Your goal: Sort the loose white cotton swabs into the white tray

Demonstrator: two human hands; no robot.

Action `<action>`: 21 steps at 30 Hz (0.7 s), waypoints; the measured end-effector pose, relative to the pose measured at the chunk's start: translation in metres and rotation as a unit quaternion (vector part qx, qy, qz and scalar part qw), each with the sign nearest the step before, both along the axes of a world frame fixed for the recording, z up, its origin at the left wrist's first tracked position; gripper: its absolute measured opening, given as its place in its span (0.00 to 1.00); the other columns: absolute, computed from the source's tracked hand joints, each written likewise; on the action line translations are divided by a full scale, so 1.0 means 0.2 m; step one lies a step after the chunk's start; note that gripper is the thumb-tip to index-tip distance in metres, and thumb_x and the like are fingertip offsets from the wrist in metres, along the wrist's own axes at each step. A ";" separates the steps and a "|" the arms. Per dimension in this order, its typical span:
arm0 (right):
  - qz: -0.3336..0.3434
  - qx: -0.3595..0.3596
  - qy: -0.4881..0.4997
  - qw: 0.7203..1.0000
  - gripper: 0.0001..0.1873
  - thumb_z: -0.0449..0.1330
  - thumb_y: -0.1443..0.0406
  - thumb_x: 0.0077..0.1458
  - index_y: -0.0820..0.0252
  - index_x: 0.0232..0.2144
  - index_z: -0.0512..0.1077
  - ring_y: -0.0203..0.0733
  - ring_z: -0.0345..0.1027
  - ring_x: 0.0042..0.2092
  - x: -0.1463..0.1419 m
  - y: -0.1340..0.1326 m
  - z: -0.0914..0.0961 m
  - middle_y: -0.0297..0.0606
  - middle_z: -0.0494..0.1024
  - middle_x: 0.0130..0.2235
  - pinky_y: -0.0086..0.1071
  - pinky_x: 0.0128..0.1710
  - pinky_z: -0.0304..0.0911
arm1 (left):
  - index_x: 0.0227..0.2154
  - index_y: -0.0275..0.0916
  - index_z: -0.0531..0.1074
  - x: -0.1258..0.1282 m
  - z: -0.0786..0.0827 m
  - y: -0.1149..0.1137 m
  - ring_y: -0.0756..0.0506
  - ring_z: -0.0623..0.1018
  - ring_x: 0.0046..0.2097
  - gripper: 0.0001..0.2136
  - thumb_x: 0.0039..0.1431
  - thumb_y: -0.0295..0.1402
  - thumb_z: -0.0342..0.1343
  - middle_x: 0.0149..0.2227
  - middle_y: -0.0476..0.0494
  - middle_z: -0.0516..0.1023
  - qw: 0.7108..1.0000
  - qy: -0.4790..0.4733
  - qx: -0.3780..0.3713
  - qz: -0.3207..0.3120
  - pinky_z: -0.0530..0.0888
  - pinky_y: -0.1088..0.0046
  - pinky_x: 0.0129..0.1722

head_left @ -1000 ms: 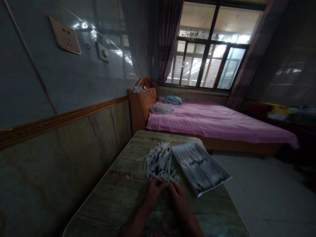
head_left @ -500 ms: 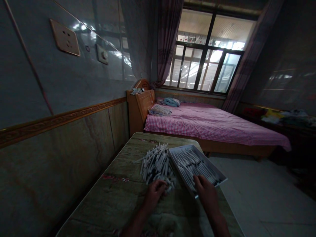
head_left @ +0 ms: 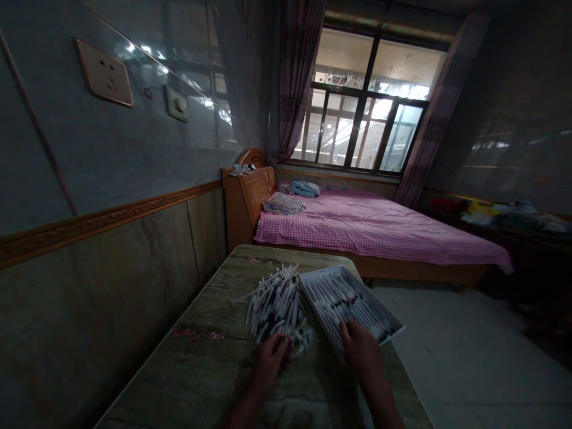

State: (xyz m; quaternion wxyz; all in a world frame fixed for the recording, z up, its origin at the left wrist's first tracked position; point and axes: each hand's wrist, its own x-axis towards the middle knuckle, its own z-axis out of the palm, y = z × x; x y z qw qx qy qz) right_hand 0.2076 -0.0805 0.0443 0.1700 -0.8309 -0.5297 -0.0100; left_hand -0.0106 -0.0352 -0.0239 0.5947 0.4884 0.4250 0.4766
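Observation:
A loose pile of thin white sticks with dark parts (head_left: 276,301) lies on the table, pointing in many directions. At its near edge is my left hand (head_left: 269,353), fingers curled together; whatever they pinch is too dark to make out. Right of the pile, a shallow white tray (head_left: 383,311) sits at an angle, with similar sticks laid side by side in rows. My right hand (head_left: 361,345) reaches over the tray's near side. Its fingers are closed over the sticks there, and what is between them is hidden.
The wood-patterned table (head_left: 196,357) has its left edge close to the tiled wall (head_left: 147,274). Beyond it stands a bed (head_left: 357,226) with a pink checked sheet and a wooden headboard (head_left: 250,202). Grey floor (head_left: 447,333) lies to the right.
The whole view has shifted slightly, so the scene sits a little further left and lower. Both hands stay at about the same places, the left by the pile, the right over the tray.

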 end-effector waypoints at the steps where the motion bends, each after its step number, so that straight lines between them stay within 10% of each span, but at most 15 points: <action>1: 0.005 -0.008 -0.007 1.000 0.19 0.49 0.60 0.66 0.56 0.26 0.72 0.39 0.74 0.33 0.00 -0.01 0.00 0.38 0.80 0.31 0.30 0.26 0.45 | 0.25 0.39 0.75 0.00 0.00 0.00 0.46 0.75 0.22 0.24 0.42 0.58 0.61 0.23 0.46 0.77 1.000 0.005 0.007 -0.002 0.68 0.73 0.19; 5: 0.033 -0.049 -0.028 0.998 0.18 0.52 0.59 0.63 0.56 0.26 0.75 0.41 0.74 0.34 0.01 -0.06 0.03 0.39 0.81 0.32 0.30 0.26 0.45 | 0.25 0.39 0.75 0.00 0.00 0.00 0.46 0.75 0.22 0.24 0.42 0.58 0.60 0.23 0.45 0.78 1.000 0.020 0.012 0.014 0.67 0.73 0.19; 12: 0.081 0.013 0.011 0.997 0.18 0.51 0.59 0.64 0.56 0.28 0.76 0.42 0.73 0.37 -0.03 -0.10 0.10 0.39 0.80 0.33 0.29 0.31 0.54 | 0.31 0.38 0.76 -0.07 0.05 0.01 0.44 0.77 0.26 0.26 0.44 0.60 0.57 0.27 0.44 0.79 0.970 0.017 0.043 0.239 0.71 0.72 0.24; 21: 0.202 0.021 0.044 0.978 0.23 0.55 0.72 0.52 0.55 0.50 0.72 0.46 0.69 0.50 -0.42 0.04 -0.09 0.44 0.75 0.50 0.31 0.46 0.62 | 0.32 0.40 0.76 -0.12 0.03 0.03 0.40 0.79 0.34 0.18 0.47 0.50 0.58 0.32 0.42 0.81 0.945 0.005 0.065 0.322 0.76 0.65 0.36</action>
